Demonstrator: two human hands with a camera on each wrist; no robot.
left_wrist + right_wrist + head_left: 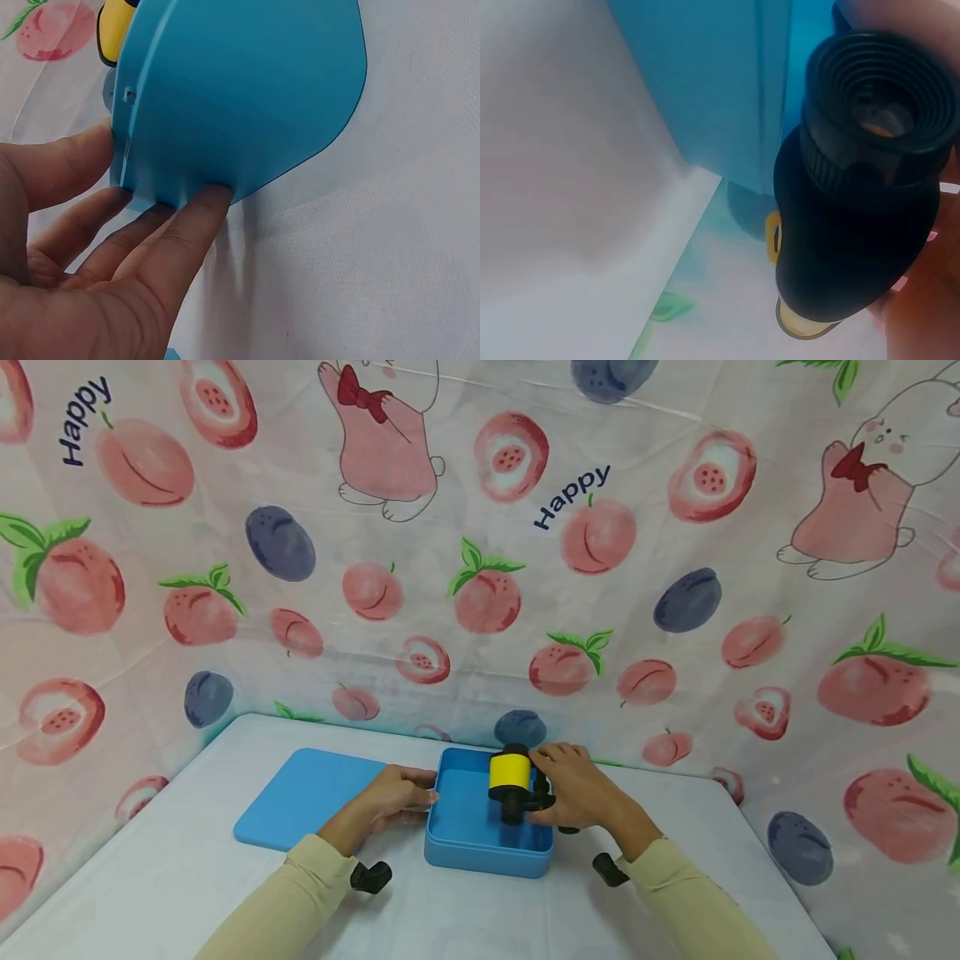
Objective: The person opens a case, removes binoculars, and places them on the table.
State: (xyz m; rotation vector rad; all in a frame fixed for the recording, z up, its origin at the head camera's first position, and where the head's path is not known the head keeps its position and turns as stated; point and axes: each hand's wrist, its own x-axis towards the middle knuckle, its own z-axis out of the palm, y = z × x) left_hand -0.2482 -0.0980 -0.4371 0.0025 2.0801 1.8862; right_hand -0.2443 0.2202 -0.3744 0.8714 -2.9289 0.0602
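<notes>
My right hand (pixel 581 785) grips yellow-and-black binoculars (pixel 510 771) by the right side, holding them over the right part of a light blue box (pixel 487 857). The right wrist view shows one ribbed black eyepiece (pixel 881 112) up close, with fingers wrapped along the far side of the barrel. Part of the binoculars is hidden behind that hand. At the box's left side is my left hand (pixel 390 793), its thumb at the rim and its fairly straight fingers touching the outer wall (pixel 247 82).
A flat blue lid (pixel 307 797) lies on the white table (pixel 187 860) left of the box, partly behind the left hand. A fruit-patterned cloth (pixel 450 593) hangs behind the table. Small black wrist cameras (pixel 371 877) show below both wrists.
</notes>
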